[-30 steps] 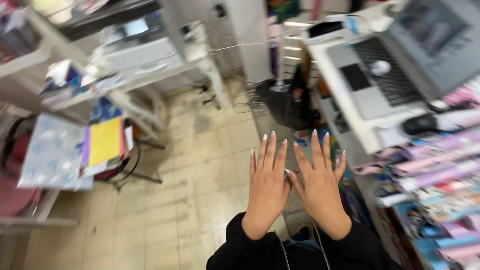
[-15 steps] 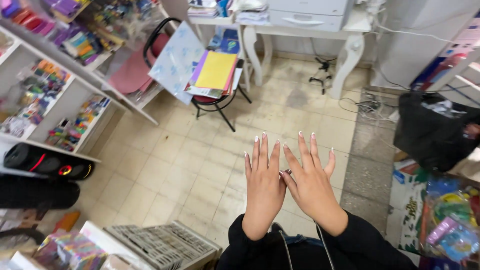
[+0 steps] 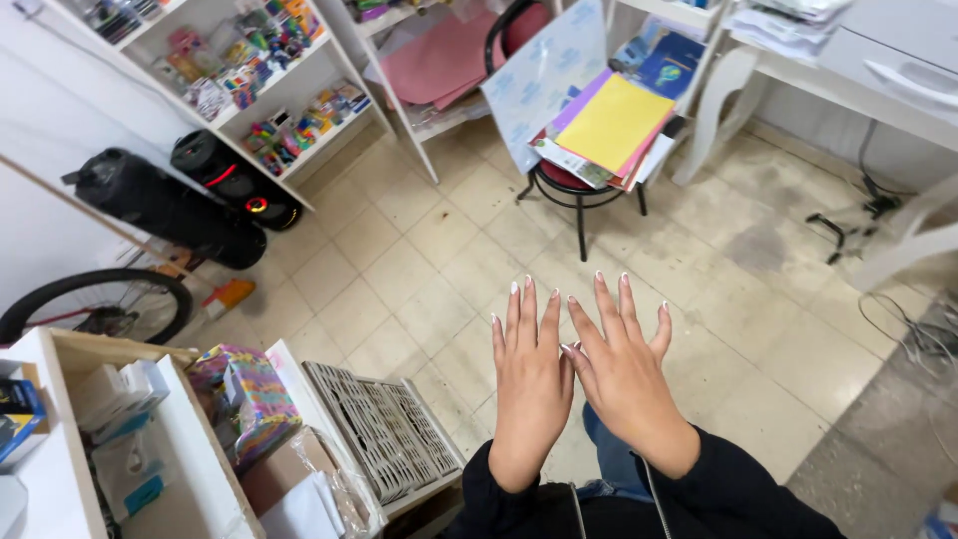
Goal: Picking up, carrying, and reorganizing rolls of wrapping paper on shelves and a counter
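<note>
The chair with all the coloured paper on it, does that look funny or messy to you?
A bit. The chair has no one sitting on it; a stack of coloured paper is piled on its seat, with a big patterned sheet leaning against it. The tiled floor nearby looks stained. Both hands are empty.

We see small stationery shop: white shelves packed with colourful small goods, coloured paper sheets stacked on stool, tiled floor.
</note>
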